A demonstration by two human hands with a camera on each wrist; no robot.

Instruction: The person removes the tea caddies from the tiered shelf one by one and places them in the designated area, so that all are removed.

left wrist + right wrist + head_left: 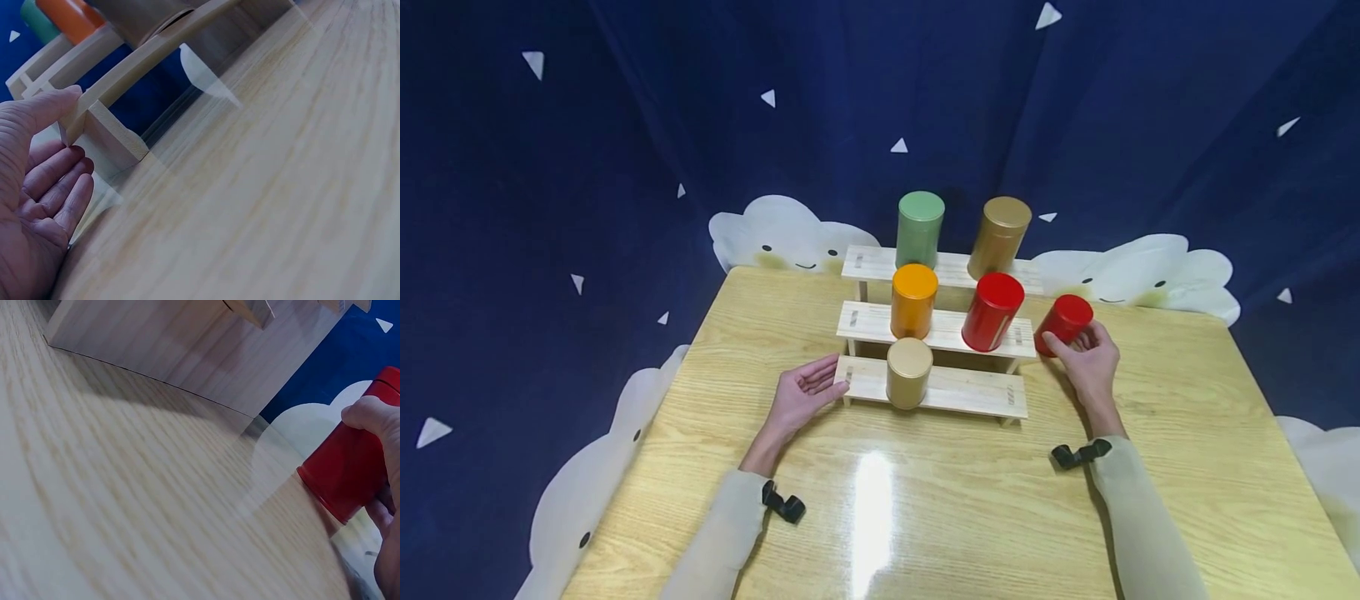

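Observation:
Beside the right end of a three-step wooden shelf (962, 395), my right hand (1093, 367) grips a small red canister (1070, 314), thumb on the near side and fingers round the far side. The right wrist view shows this red canister (350, 465) low over the table; whether its base touches is unclear. My left hand (801, 396) holds the left end of the lowest step, thumb (59, 103) on top and fingers below. On the steps stand green (919, 229), dark gold (1000, 237), orange (914, 302), larger red (992, 312) and pale gold (909, 372) canisters.
The shelf stands on a light wooden table (970, 500) with a bright glare patch in front. Behind hangs a dark blue curtain (850, 100) with white triangles and cloud shapes. Black straps with small mounts (1082, 454) sit on both wrists.

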